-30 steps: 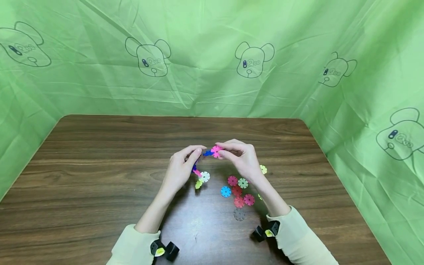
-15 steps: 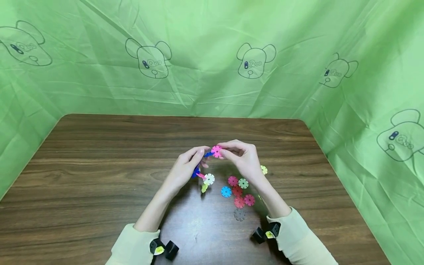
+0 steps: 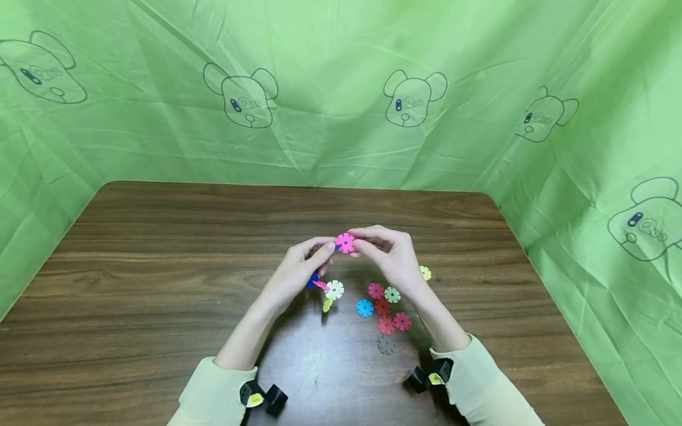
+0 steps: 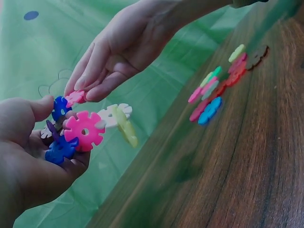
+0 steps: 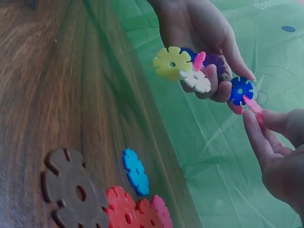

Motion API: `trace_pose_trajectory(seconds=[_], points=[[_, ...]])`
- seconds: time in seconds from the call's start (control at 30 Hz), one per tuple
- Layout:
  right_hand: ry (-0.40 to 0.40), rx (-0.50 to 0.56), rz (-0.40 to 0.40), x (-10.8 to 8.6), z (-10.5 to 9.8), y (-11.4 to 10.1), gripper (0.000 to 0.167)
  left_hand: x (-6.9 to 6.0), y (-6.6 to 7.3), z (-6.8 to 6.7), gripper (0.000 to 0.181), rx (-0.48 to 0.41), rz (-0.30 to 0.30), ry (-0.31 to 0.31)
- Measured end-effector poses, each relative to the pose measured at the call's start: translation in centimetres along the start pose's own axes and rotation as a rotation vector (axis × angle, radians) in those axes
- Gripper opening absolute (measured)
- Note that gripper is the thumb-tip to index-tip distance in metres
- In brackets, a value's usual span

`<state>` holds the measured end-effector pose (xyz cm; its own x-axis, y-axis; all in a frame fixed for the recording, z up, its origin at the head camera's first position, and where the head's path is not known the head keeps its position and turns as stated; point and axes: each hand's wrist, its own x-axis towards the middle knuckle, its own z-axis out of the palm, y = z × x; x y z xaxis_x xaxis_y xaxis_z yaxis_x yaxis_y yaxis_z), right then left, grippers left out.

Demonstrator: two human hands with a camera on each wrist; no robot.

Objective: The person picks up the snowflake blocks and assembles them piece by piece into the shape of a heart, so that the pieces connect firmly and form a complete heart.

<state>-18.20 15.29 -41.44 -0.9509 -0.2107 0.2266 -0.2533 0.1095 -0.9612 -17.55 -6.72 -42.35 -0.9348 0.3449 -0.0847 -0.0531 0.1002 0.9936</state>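
Observation:
My left hand [image 3: 290,272] holds a chain of notched plastic discs. In the left wrist view, a dark blue disc [image 4: 61,151], a bright pink disc [image 4: 85,130], a white disc [image 4: 110,116] and a yellow disc [image 4: 124,126] hang together from its fingers. Another blue disc [image 5: 241,90] is pinched at the left thumb's tip. Between thumb and fingers, my right hand [image 3: 391,254] pinches a pink disc [image 3: 345,242], whose edge meets that blue disc's edge. How deep the notches sit is too small to tell. A purple disc [image 5: 216,64] is partly covered by the left fingers.
Several loose discs lie on the wooden table [image 3: 160,284] below the right hand, among them a blue disc [image 3: 364,307], a red disc [image 3: 386,324] and a dark grey-brown disc [image 3: 386,344]. A yellow disc [image 3: 425,273] lies beside the right wrist. Green cloth [image 3: 330,142] hangs behind.
My left hand has moved right, towards the right hand, bringing the hanging chain with it. The gap between the hands has narrowed, and the blue disc by the pink one is now mostly covered.

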Motion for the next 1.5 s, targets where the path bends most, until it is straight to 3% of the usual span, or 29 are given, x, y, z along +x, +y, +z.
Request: trace_pose_trajectory(seconds=[0.27, 0.53, 0.77, 1.1, 1.5], points=[[-0.017, -0.094, 0.006, -0.1, -2.0, 0.6, 0.024, -0.1, 0.0, 0.0, 0.031, -0.111, -0.015, 0.023], [-0.100, -0.290, 0.079, -0.3, -5.0, 2.0, 0.025, -0.2, 0.1, -0.1, 0.030, -0.106, -0.007, 0.036], [-0.218, -0.371, 0.143, -0.9, -6.7, 3.2, 0.030, -0.2, 0.0, 0.0, 0.029, -0.103, -0.004, 0.035], [-0.428, -0.568, 0.068, -1.7, -6.7, 4.6, 0.032, -0.1, -0.2, 0.1, 0.031, -0.110, -0.012, 0.039], [-0.503, -0.696, -0.005, -2.1, -6.1, 5.0, 0.022, -0.4, 0.0, 0.1, 0.032, -0.144, -0.030, 0.023]])
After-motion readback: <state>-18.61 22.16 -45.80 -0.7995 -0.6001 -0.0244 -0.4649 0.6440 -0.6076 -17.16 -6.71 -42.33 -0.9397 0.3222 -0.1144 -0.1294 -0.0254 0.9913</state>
